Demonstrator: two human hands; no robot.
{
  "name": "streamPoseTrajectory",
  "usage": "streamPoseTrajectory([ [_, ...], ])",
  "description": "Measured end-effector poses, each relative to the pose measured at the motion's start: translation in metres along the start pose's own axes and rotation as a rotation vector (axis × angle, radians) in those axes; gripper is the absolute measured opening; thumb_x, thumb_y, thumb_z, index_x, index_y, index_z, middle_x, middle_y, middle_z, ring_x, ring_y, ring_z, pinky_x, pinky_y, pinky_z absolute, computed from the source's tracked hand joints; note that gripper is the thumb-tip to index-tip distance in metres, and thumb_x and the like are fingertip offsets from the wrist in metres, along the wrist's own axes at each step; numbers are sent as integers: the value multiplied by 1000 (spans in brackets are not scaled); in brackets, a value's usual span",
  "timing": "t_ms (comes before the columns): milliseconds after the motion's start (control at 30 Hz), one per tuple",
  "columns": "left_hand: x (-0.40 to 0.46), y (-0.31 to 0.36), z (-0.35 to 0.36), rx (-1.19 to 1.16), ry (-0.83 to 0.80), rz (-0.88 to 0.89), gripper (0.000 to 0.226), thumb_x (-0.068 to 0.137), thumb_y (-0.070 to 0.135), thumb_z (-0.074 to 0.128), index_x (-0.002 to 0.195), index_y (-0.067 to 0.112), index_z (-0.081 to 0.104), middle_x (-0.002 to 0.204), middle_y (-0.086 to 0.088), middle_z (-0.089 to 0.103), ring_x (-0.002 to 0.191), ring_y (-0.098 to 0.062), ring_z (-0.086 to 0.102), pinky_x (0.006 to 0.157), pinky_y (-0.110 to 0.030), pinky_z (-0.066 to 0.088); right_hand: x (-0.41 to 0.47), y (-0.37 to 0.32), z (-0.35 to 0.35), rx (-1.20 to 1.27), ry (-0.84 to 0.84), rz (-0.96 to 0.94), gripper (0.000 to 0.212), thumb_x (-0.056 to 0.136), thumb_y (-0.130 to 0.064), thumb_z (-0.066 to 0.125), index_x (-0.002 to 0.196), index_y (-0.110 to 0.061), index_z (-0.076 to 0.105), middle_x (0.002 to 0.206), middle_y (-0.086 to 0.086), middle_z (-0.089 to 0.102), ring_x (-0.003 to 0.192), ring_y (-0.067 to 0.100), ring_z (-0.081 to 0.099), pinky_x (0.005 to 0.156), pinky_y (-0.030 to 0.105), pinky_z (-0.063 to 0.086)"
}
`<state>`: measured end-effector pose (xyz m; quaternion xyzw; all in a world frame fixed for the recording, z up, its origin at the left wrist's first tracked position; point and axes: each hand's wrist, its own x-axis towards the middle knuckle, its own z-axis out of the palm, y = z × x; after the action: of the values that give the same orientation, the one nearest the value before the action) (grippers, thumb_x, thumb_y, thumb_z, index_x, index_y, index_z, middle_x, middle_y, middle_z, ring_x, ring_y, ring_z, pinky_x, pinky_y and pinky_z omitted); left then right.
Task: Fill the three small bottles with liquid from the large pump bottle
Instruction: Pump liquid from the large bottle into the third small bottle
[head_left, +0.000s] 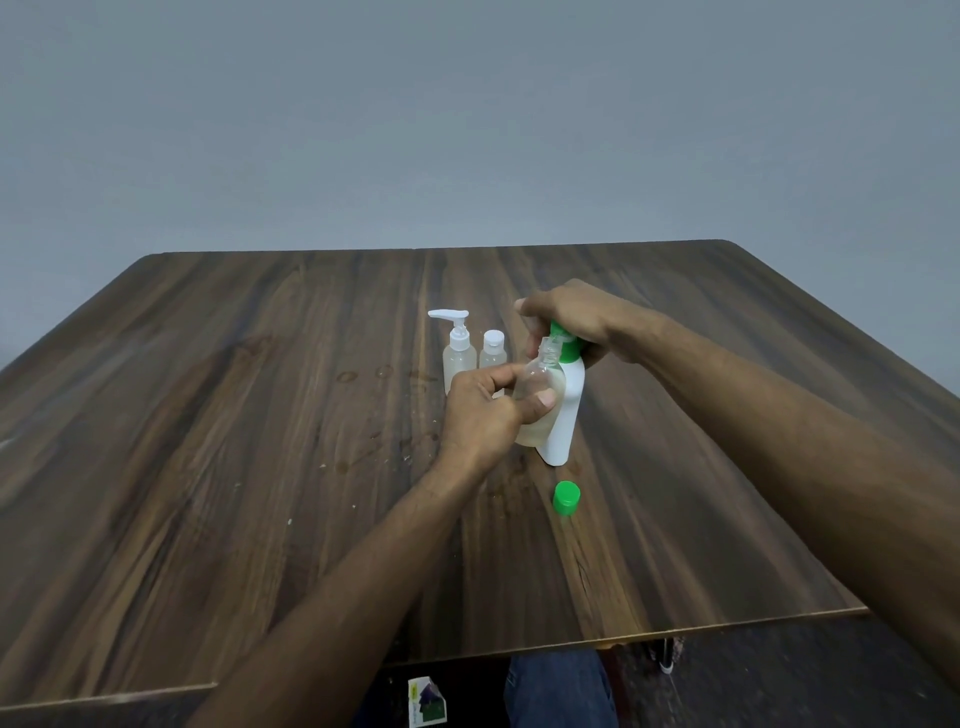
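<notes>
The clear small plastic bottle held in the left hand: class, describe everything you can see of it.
The clear small plastic bottle is see-through, with rounded shoulders and a narrow threaded neck, uncapped. Pale yellowish liquid sits in its lower part. It stands about upright, slightly tilted, against the white large pump bottle with green top. The left hand grips its body between thumb and fingers; its mouth sits under the green pump spout, which the right hand covers.

counter (208, 441): dark brown wood grain, streaked | pump bottle (566, 415): white body, green pump | loose cap (566, 498): bright green | held bottle (540, 384): clear, pale yellowish liquid | 2 small bottles (459, 358) (492, 353): clear, white tops | wall (467, 104): plain grey-blue
</notes>
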<state>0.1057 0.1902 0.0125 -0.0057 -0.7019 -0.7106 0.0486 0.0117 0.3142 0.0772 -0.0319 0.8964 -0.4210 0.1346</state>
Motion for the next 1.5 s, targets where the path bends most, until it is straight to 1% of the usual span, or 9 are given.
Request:
streamPoseTrajectory([
  [133, -1, 0, 1, -14, -3, 3, 22, 77, 1, 71, 93, 14, 75, 81, 1, 70, 79, -14, 63, 82, -41, 54, 0, 0, 2, -35, 27, -23, 36, 100, -35, 54, 82, -6, 68, 85, 12, 72, 61, 21, 65, 61, 30, 53],
  [367, 0, -2, -1, -1, -3, -2, 24, 76, 5, 72, 99, 13, 75, 95, -4, 74, 97, -25, 68, 91, -47, 53, -1, -3, -4, 5, -41, 23, 46, 92, -58, 59, 88, -13, 64, 90, 10, 75, 74, 26, 72, 78, 40, 59],
  [600, -1, 2, 1, -28, -9, -15, 22, 77, 1, 71, 97, 10, 74, 94, -9, 73, 85, -17, 64, 89, -45, 52, 0, -1, 2, -65, 15, -21, 36, 100, -34, 54, 85, -5, 68, 82, 10, 71, 62, 22, 65, 61, 31, 53],
  [867, -1, 2, 0, -20, -2, -17, 24, 77, 3, 72, 99, 12, 75, 96, -6, 74, 96, -25, 68, 90, -46, 54, -2, -4, -3, -7, -33, 21, 52, 92, -62, 59, 89, -11, 66, 84, 8, 74, 69, 23, 71, 73, 37, 59],
  [1000, -2, 2, 1, -29, -9, -24, 22, 77, 1, 71, 96, 13, 75, 89, -4, 73, 85, -18, 65, 87, -46, 53, -3, -3, -3, 9, -18, 24, 38, 98, -45, 56, 87, -10, 65, 90, 11, 76, 70, 24, 70, 70, 34, 58],
  [1167, -3, 3, 1, -38, 1, -14, 22, 77, 0, 71, 97, 11, 74, 90, -4, 73, 85, -16, 65, 85, -43, 54, -3, -3, 2, -43, 23, -6, 29, 98, -23, 51, 83, -5, 68, 91, 16, 73, 66, 25, 65, 67, 35, 56],
  [1300, -3, 5, 1, -25, -8, -7, 23, 77, 0, 71, 96, 13, 74, 88, -3, 72, 83, -15, 64, 85, -42, 54, -3, -3, -1, -9, 1, 6, 34, 97, -38, 59, 83, -8, 65, 88, 14, 75, 68, 25, 69, 68, 34, 57],
  [1400, -4, 6, 0, -21, -17, -15, 22, 77, 0, 71, 93, 15, 74, 87, -3, 72, 84, -15, 65, 86, -43, 54, -2, -4, -4, 8, -31, 30, 39, 92, -49, 63, 83, -12, 62, 93, 13, 77, 73, 27, 72, 77, 40, 59],
  [1500, -5, 7, 0, -19, -19, -24, 21, 77, 0, 71, 90, 17, 74, 83, -1, 70, 80, -15, 64, 85, -45, 54, -2, -3, -4, 21, -28, 33, 36, 94, -45, 61, 82, -11, 63, 95, 14, 77, 74, 27, 71, 75, 39, 59],
])
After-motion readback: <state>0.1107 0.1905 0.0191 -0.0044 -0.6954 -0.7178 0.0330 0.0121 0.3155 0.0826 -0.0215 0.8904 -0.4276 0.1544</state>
